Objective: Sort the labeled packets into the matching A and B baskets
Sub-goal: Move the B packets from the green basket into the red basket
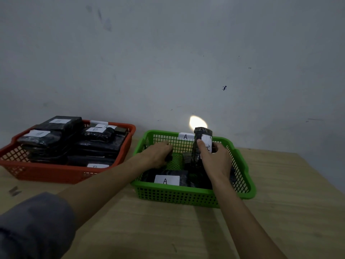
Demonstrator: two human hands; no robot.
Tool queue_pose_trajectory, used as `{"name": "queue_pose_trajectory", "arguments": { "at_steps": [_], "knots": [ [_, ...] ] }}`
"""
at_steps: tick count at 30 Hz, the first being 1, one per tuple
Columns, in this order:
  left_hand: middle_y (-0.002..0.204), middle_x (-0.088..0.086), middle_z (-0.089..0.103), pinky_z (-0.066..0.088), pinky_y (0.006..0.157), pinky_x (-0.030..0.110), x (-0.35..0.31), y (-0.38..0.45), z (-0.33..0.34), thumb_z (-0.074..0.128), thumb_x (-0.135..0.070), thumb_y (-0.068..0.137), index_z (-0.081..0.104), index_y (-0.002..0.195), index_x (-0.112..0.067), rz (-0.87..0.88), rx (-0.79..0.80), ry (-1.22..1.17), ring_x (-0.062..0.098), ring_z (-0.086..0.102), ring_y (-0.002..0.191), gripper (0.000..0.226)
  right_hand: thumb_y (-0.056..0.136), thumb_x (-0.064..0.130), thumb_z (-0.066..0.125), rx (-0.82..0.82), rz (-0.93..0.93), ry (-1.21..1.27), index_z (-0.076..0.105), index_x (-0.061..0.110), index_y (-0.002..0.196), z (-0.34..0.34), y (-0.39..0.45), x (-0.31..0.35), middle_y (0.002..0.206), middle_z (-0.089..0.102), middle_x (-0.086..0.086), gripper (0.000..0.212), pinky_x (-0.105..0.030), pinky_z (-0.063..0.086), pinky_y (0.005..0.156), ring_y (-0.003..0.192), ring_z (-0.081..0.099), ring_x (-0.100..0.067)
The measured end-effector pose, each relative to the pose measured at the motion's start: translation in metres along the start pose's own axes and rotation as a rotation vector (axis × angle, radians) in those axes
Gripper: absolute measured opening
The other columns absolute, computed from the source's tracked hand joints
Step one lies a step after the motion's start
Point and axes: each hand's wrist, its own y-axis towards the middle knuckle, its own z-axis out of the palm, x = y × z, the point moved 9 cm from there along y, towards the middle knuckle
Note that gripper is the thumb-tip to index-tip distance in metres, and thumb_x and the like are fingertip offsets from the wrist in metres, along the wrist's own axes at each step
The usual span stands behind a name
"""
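Head view: the right hand [217,157] grips an upright packet [200,144] inside the green basket [179,195], its label half covered. The left hand [158,154] reaches in too, its fingers hidden (grip unclear). B packets [93,135] fill the red basket [46,172].

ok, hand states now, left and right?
Left hand: curled in green basket, grip on something dark, unclear.
Right hand: holding upright packet.

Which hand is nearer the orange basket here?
Left. The left hand is inside the green basket at its left end, the side facing the orange basket. The right hand holds a packet upright farther right.
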Motion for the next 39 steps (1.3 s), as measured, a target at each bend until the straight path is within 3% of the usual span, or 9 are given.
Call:
{"name": "queue_pose_trajectory", "arguments": {
  "at_steps": [4, 7, 12, 18, 22, 25, 30, 34, 39],
  "knots": [
    [0.097, 0.004, 0.072, 0.054, 0.082, 0.032, 0.009, 0.000, -0.001, 0.069, -0.045, 0.086, 0.073, 0.102, -0.012, -0.073, 0.190, -0.280, 0.015, 0.065, 0.086, 0.037, 0.082, 0.064, 0.063, 0.006, 0.003, -0.004, 0.070, 0.024, 0.095, 0.001, 0.000, -0.001, 0.085, 0.070, 0.007, 0.042, -0.027, 0.044, 0.061, 0.078, 0.065, -0.010],
    [0.077, 0.005, 0.070, 0.049, 0.066, 0.029, 0.010, -0.007, -0.011, 0.058, -0.047, 0.093, 0.075, 0.099, -0.013, -0.048, 0.258, -0.385, 0.014, 0.058, 0.063, 0.039, 0.083, 0.063, 0.064, 0.002, 0.003, -0.003, 0.070, 0.024, 0.094, 0.000, 0.000, 0.001, 0.084, 0.070, 0.009, 0.041, -0.027, 0.045, 0.062, 0.077, 0.064, -0.009],
    [0.125, 0.002, 0.065, 0.045, 0.089, 0.023, 0.015, -0.002, -0.025, 0.063, -0.022, 0.095, 0.063, 0.127, -0.012, -0.065, 0.174, -0.404, 0.012, 0.060, 0.108, 0.034, 0.084, 0.061, 0.064, -0.083, 0.040, 0.072, 0.070, 0.023, 0.092, -0.011, 0.000, 0.001, 0.083, 0.070, 0.008, 0.040, -0.029, 0.051, 0.064, 0.076, 0.066, -0.010],
    [0.141, 0.008, 0.052, 0.045, 0.104, 0.042, -0.032, 0.016, 0.013, 0.076, -0.048, 0.078, 0.042, 0.144, -0.015, -0.126, 0.250, -0.507, 0.025, 0.053, 0.123, 0.081, 0.085, 0.059, 0.063, -0.146, 0.041, 0.009, 0.069, 0.020, 0.077, -0.028, 0.005, 0.003, 0.071, 0.068, 0.006, 0.041, -0.025, 0.043, 0.055, 0.066, 0.064, -0.012],
    [0.131, 0.010, 0.057, 0.050, 0.097, 0.042, -0.037, 0.024, 0.021, 0.083, -0.033, 0.075, 0.047, 0.132, -0.012, -0.135, 0.195, -0.450, 0.027, 0.057, 0.114, 0.071, 0.086, 0.055, 0.063, -0.105, 0.056, -0.041, 0.069, 0.017, 0.069, -0.035, 0.019, 0.002, 0.065, 0.067, 0.001, 0.042, -0.024, 0.041, 0.052, 0.063, 0.063, -0.016],
    [0.126, 0.008, 0.060, 0.051, 0.092, 0.035, -0.018, 0.021, 0.012, 0.083, -0.024, 0.076, 0.046, 0.132, -0.014, -0.173, 0.189, -0.593, 0.023, 0.058, 0.109, 0.068, 0.083, 0.056, 0.061, -0.043, 0.051, -0.099, 0.066, 0.013, 0.064, -0.032, 0.026, 0.006, 0.060, 0.065, 0.000, 0.047, -0.023, 0.039, 0.048, 0.057, 0.061, -0.015],
    [0.118, 0.002, 0.058, 0.050, 0.064, 0.013, 0.032, 0.007, -0.024, 0.086, -0.012, 0.070, 0.045, 0.131, -0.014, -0.251, 0.021, -0.828, 0.011, 0.062, 0.092, 0.073, 0.079, 0.062, 0.062, 0.022, -0.003, -0.179, 0.064, 0.017, 0.061, -0.015, 0.027, 0.018, 0.058, 0.063, 0.002, 0.049, -0.023, 0.036, 0.046, 0.054, 0.060, -0.014],
    [0.122, 0.005, 0.059, 0.049, 0.073, 0.020, 0.034, 0.004, -0.024, 0.088, -0.019, 0.069, 0.045, 0.130, -0.015, -0.252, 0.007, -0.589, 0.020, 0.060, 0.103, 0.074, 0.079, 0.065, 0.059, 0.115, -0.095, -0.302, 0.063, 0.015, 0.082, 0.015, 0.022, 0.031, 0.075, 0.063, 0.001, 0.051, -0.031, 0.051, 0.063, 0.070, 0.062, -0.020],
    [0.135, 0.016, 0.042, 0.044, 0.096, 0.041, 0.025, 0.001, -0.015, 0.074, -0.011, 0.080, 0.039, 0.135, -0.008, -0.218, 0.042, -0.103, 0.035, 0.048, 0.123, 0.065, 0.083, 0.056, 0.060, 0.215, -0.289, -0.667, 0.051, 0.015, 0.067, 0.053, 0.014, 0.044, 0.066, 0.052, 0.003, 0.045, -0.031, 0.042, 0.062, 0.071, 0.059, -0.024]
  ]
}}
